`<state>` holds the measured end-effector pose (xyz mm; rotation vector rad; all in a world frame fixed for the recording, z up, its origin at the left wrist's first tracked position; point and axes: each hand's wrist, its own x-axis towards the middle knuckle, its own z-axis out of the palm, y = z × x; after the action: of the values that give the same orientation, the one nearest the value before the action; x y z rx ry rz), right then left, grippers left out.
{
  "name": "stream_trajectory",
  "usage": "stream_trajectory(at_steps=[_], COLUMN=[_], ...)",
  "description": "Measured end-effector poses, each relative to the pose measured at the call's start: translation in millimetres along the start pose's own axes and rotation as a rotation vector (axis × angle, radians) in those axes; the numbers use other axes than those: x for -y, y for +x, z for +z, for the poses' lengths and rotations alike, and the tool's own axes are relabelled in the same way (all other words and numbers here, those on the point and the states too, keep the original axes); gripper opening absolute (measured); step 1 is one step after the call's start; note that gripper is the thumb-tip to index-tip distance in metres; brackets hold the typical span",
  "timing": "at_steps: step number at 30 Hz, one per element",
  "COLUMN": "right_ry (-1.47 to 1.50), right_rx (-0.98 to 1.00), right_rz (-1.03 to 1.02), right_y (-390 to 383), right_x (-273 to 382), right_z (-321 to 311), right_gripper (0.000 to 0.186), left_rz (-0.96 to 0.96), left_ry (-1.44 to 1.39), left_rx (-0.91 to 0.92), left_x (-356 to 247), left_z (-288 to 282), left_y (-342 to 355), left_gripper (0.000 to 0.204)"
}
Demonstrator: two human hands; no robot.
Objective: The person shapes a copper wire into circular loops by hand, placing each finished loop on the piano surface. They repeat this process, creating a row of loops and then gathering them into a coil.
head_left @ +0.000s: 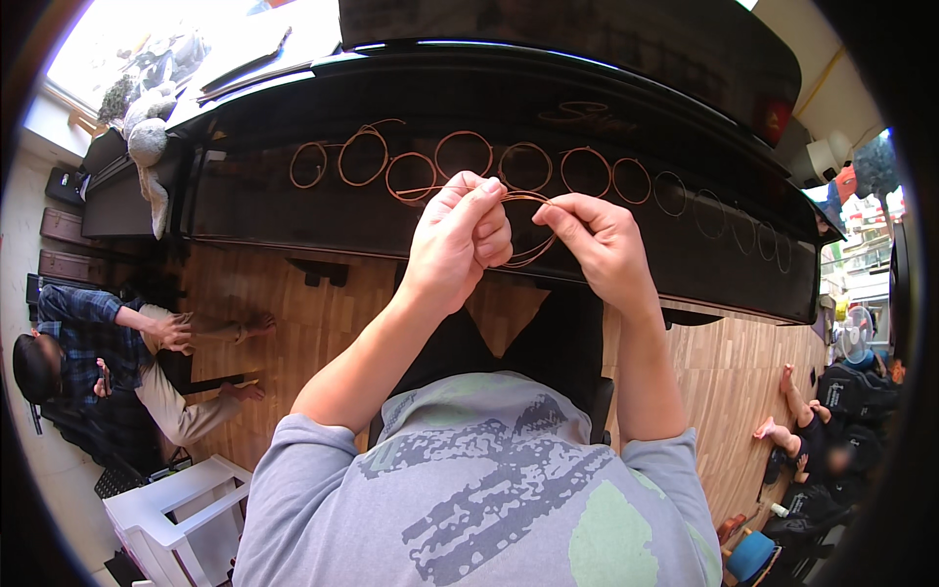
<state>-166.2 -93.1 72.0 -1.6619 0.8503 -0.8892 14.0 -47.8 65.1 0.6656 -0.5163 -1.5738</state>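
My left hand [458,237] is closed on a coil of copper-coloured wire string [526,195], with its thumb pressed against the index finger. My right hand [602,242] pinches the same coil to the right of it, thumb and index finger together. The coil loops between both hands, partly hidden by my fingers. Just beyond them, a glossy black piano [245,205] bears a row of several separate coiled strings: copper-coloured ones [381,161] at the left and middle, thinner pale ones [686,196] toward the right.
A person in a plaid shirt [73,342] sits at the left, near a white stand [176,504]. Another person in dark clothes [827,440] is at the right, by black bags [853,391] and a fan [856,333]. A grey plush toy [149,137] rests at the piano's left end.
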Motion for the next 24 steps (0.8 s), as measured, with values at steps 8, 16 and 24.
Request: stream_trajectory(at_steps=[8,16,24], right_ry=[0.552,0.774,0.928], right_rx=[0.228,0.248,0.303], right_rz=[0.261,0.297,0.397], right_y=[4,2,-14], right_x=[-5,0,-11], right_z=[-12,-3,23], right_gripper=[0.027,0.023,0.026], left_rz=[0.06,-0.033,0.156], left_ry=[-0.021,-0.206,0.019], left_rx=[0.092,0.103,0.151], left_x=[2,3,-9], left_z=[-4,-12,-12], left_y=[-4,-6,1], left_gripper=[0.013,0.014,0.011])
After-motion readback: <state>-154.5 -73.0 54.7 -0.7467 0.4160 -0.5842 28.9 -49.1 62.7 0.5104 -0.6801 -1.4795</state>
